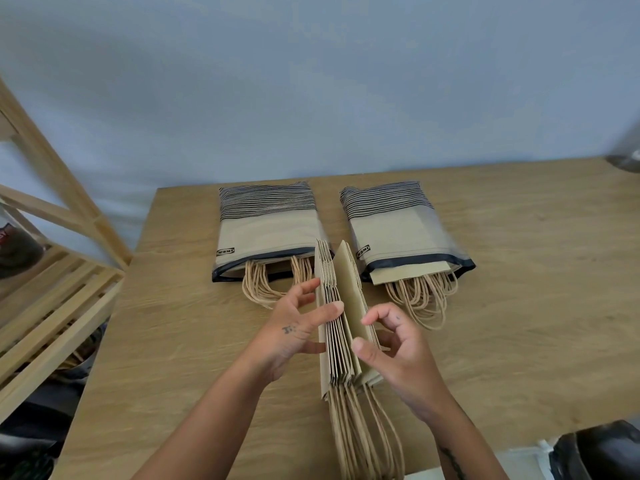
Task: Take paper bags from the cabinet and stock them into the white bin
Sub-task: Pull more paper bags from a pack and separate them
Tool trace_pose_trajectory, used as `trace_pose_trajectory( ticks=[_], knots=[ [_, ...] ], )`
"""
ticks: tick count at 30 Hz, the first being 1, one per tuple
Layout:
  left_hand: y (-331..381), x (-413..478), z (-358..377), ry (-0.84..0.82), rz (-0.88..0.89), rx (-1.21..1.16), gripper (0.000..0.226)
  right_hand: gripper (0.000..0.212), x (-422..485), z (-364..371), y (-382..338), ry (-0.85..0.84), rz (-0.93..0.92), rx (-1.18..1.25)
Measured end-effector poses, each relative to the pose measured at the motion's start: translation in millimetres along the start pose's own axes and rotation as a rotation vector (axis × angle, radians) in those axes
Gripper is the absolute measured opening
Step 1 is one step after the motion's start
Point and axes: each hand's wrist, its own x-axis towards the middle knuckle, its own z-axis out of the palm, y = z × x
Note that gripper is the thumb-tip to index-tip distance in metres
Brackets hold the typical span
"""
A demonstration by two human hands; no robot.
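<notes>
Brown paper bags (pixel 341 327) stand on edge on the tabletop (pixel 519 271), steadied between left hand (pixel 294 327) and right hand (pixel 391 344), fingers loosely spread; judged next: clasp the stack firmly and carry it to the unseen white bin.

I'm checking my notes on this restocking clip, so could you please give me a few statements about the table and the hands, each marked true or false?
1. Two plastic packs of paper bags lie on the wooden table: the left pack and the right pack. True.
2. The loose stack of bags lies flat. False: it stands on edge between the hands.
3. The left hand steadies the stack's left side. True.
4. The right hand holds a white bin. False: its fingers are at the stack.
5. Both packs' handles point toward the wall. False: toward the person.
</notes>
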Motion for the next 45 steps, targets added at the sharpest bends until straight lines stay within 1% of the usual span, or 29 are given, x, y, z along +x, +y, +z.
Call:
trace_pose_trajectory(
  ticks=[3, 6, 9, 12, 16, 18, 20, 23, 24, 27, 29, 31, 34, 36, 39, 42, 45],
  knots=[
    [-0.2, -0.2, 0.4, 0.002, 0.003, 0.004, 0.075, 0.024, -0.1, -1.1, 0.2, 0.005, 0.018, -0.018],
    [-0.7, 0.0, -0.2, 0.004, 0.002, 0.003, 0.068, 0.021, -0.6, -3.0, 0.7, -0.009, 0.047, 0.024],
    [-0.2, -0.5, -0.5, -0.010, 0.002, 0.008, 0.072, 0.017, -1.3, -2.3, -0.5, -0.045, 0.084, 0.120],
    [-0.8, -0.4, -1.1, -0.023, -0.003, 0.011, 0.075, 0.019, -1.2, -1.5, -4.3, -0.081, 0.105, 0.159],
    [-0.7, -0.3, -1.3, -0.041, -0.009, -0.022, 0.067, 0.021, -0.9, -2.6, -9.1, -0.112, 0.090, 0.103],
    [-0.6, -0.2, -1.2, -0.042, -0.004, -0.024, 0.070, 0.026, -0.7, -4.5, -9.5, -0.125, 0.082, 0.029],
    [-0.6, 0.1, -1.2, -0.048, -0.006, -0.031, 0.073, 0.034, -1.2, -5.8, -9.7, -0.151, 0.066, 0.010],
    [-0.7, -0.1, -1.7, -0.060, -0.022, -0.078, 0.061, 0.053, -0.9, -6.4, -12.5, -0.175, 0.082, 0.045],
    [-0.8, 0.0, -2.1, -0.061, -0.026, -0.090, 0.058, 0.054, -0.9, -6.4, -12.9, -0.177, 0.081, 0.057],
    [-1.5, 0.4, -3.1, -0.063, -0.025, -0.094, 0.056, 0.042, 0.2, -6.1, -10.5, -0.170, 0.098, 0.093],
    [-1.4, 0.2, -3.4, -0.071, -0.025, -0.097, 0.058, 0.032, 0.6, -6.0, -8.1, -0.156, 0.129, 0.077],
    [-1.5, 0.2, -3.5, -0.071, -0.027, -0.098, 0.060, 0.028, 0.9, -6.5, -4.4, -0.145, 0.131, 0.069],
    [-2.0, 0.4, -3.1, -0.073, -0.034, -0.103, 0.058, 0.021, -0.5, -6.2, -2.4, -0.117, 0.082, 0.046],
    [-2.3, 0.8, -3.0, -0.074, -0.036, -0.106, 0.061, 0.012, -2.4, -4.2, -4.2, -0.101, 0.025, 0.033],
    [-2.6, 0.8, -2.7, -0.078, -0.028, -0.106, 0.067, 0.024, -1.9, 0.5, -3.8, -0.076, -0.042, -0.029],
    [-3.6, 1.2, -2.7, -0.087, -0.021, -0.096, 0.076, 0.024, 0.6, 1.3, -0.1, 0.014, -0.068, -0.135],
    [-3.4, 1.4, -2.3, -0.091, -0.011, -0.081, 0.076, 0.029, 0.2, 0.8, 0.7, 0.041, -0.052, -0.160]
  ],
)
